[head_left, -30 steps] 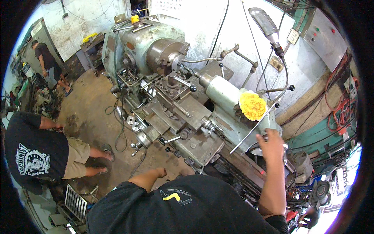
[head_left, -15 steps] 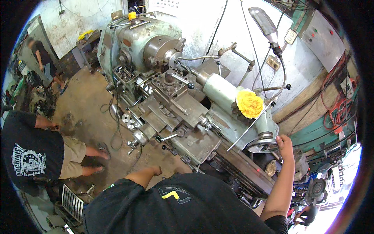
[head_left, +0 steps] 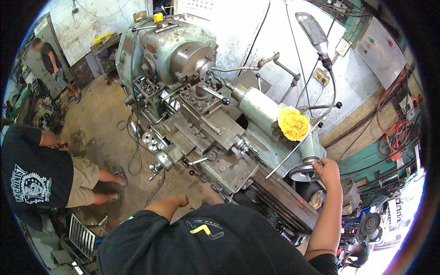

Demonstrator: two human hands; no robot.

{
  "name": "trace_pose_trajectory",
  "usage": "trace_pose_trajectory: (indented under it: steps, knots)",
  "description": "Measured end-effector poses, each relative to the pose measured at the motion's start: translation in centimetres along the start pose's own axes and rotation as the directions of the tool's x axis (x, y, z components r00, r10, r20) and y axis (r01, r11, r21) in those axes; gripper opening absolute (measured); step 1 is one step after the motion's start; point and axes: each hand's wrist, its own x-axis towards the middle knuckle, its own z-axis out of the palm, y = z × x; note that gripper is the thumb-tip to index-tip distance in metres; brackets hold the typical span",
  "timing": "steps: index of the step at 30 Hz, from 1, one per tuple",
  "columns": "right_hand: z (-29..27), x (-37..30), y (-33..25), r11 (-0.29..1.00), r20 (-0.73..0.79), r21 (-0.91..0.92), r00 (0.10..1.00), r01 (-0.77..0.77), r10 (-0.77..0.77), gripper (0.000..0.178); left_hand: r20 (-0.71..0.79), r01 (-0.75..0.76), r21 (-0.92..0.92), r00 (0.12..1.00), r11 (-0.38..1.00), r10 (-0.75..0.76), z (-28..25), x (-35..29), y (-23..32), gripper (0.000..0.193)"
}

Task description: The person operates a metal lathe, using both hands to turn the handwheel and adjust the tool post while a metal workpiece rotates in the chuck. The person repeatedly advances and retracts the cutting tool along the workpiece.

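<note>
A green metal lathe point(head_left: 256, 107) stretches diagonally before me. My right hand point(head_left: 326, 170) is closed over the edge of the tailstock handwheel point(head_left: 303, 175), thumb toward its hub. Close to my body, my left hand point(head_left: 182, 200) hangs below the carriage, touching no part of the lathe that I can see; its fingers are too small and hidden to make out. A yellow cloth point(head_left: 294, 123) lies bunched on the tailstock, beside a thin lever rod. At the far end, the chuck point(head_left: 190, 59) grips a metal piece, and a drill-like tool points at it from the tailstock.
A co-worker in a black shirt point(head_left: 41, 172) stands at the left, and another person point(head_left: 51, 62) is farther back. A lamp point(head_left: 311, 32) on a bent arm hangs over the tailstock. A grey control box point(head_left: 380, 50) and red cables line the right wall. Loose cables trail beside the lathe.
My right hand has shifted left over the handwheel, nearer its hub. The far person's legs have changed position. My left hand stays about where it was.
</note>
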Motion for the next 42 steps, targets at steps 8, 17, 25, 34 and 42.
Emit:
trace_pose_trajectory:
  steps: [8, 17, 25, 34, 42]
  knots:
    - [0.0, -0.1, -0.3, 0.999, -0.011, -0.033, 1.000, 0.012, -0.012, 0.054, 0.008, 0.225, -0.232, 0.973, 0.946, -0.230, -0.5, -0.5, 1.3, 0.036]
    - [-0.4, -0.4, -1.0, 0.999, -0.012, -0.042, 1.000, 0.007, -0.007, 0.056, 0.012, 0.225, -0.297, 0.973, 0.928, -0.232, -2.0, 0.1, 2.0, 0.028]
    - [-0.6, -0.3, -1.5, 0.998, -0.009, -0.065, 1.000, 0.011, -0.012, 0.056, -0.010, 0.022, -0.084, 1.000, 0.996, -0.022, 1.5, 2.9, -1.1, 0.018]
    - [1.1, -0.2, -5.3, 0.921, 0.021, -0.386, 0.999, 0.050, -0.045, 0.056, 0.039, 0.247, -0.361, 0.967, 0.899, -0.250, -1.5, 0.4, 1.0, 0.026]
    - [3.0, -0.6, -7.4, 0.856, -0.050, -0.516, 0.997, 0.030, -0.065, 0.051, -0.050, 0.174, -0.254, 0.980, 0.951, -0.193, -1.9, 0.7, 2.1, 0.022]
